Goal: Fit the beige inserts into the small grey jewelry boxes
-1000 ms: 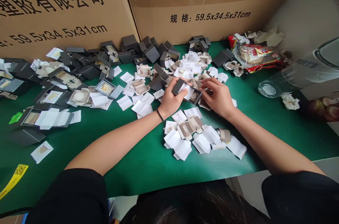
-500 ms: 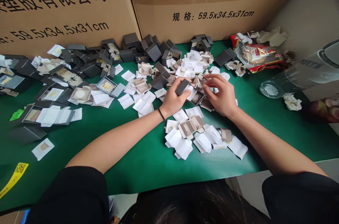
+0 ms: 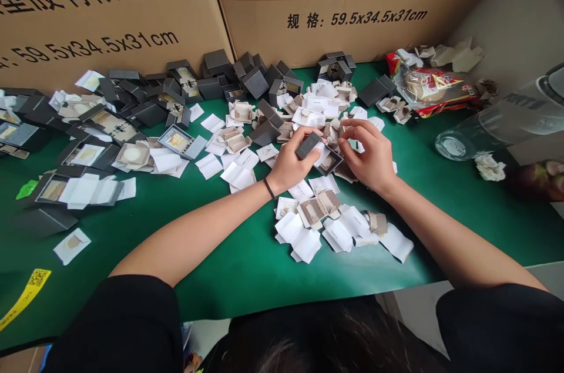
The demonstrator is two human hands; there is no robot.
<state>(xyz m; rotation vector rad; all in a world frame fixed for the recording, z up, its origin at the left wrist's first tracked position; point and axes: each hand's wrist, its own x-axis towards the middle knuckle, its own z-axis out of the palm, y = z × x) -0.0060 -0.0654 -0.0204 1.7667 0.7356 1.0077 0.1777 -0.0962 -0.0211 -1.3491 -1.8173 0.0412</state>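
Note:
My left hand (image 3: 291,166) is wrapped round a small black box (image 3: 309,145), which stands open with its dark-framed half (image 3: 328,161) tilted toward my right hand. A piece of white paper shows inside it, partly under my left thumb. Just right of the box, my right hand (image 3: 369,157) has its thumb and fingers curled together in a pinch; whatever may be between the fingertips is too small to make out. White paper slips (image 3: 238,175) and folded card inserts (image 3: 318,208) lie around and below both hands.
More black boxes (image 3: 152,114), some open, crowd the back and left of the green table (image 3: 211,255). Large cartons (image 3: 352,38) stand behind. On the right are a red snack bag (image 3: 429,88), a clear plastic cup (image 3: 497,126) and crumpled paper (image 3: 490,167). A yellow strip (image 3: 27,299) lies front left.
The box in my left hand has turned a little and shifted slightly right. My right hand stays close beside it. The whole view has moved slightly.

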